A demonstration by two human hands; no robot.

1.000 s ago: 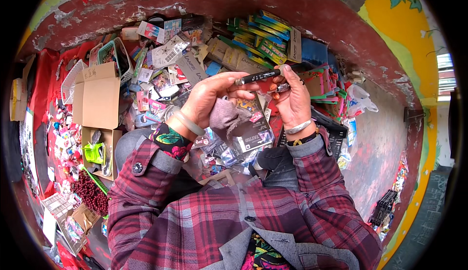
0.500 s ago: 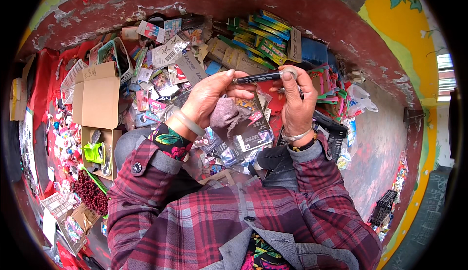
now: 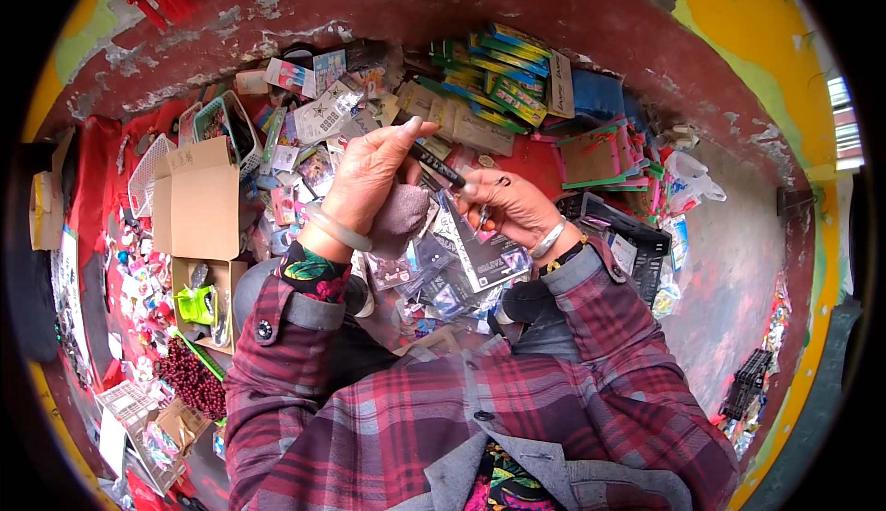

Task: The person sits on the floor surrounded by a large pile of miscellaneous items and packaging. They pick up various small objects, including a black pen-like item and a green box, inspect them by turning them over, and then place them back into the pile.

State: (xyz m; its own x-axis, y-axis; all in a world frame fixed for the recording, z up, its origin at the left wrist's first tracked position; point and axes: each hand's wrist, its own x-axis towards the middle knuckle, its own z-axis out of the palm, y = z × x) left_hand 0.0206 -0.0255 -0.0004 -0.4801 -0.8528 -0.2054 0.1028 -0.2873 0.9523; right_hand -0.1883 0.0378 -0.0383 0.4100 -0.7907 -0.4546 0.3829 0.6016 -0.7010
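A black marker-like stick (image 3: 437, 165) with pale print slants between my two hands over the pile. My left hand (image 3: 360, 179) is closed around its upper end, and a mauve-grey cloth (image 3: 399, 220) is bunched under the same palm. With thumb and fingers, my right hand (image 3: 521, 208) pinches the stick's lower end. A small dark metallic loop (image 3: 503, 180) shows at the right fingers; I cannot make out what it belongs to. Under the hands lie flat plastic-wrapped packets, among them a black-and-white packet (image 3: 484, 257).
An opened cardboard box (image 3: 198, 197) stands at the left, holding a bright green plastic item (image 3: 194, 305). Behind are baskets (image 3: 242, 128) and stacked green-yellow boxes (image 3: 508, 77). Toward the right sit a black crate (image 3: 651, 234) and a white plastic bag (image 3: 688, 179). A red wall borders the back.
The stick has swung from nearly level to slanting down to the right. My right hand has moved down and left; my left hand has shifted left with the cloth.
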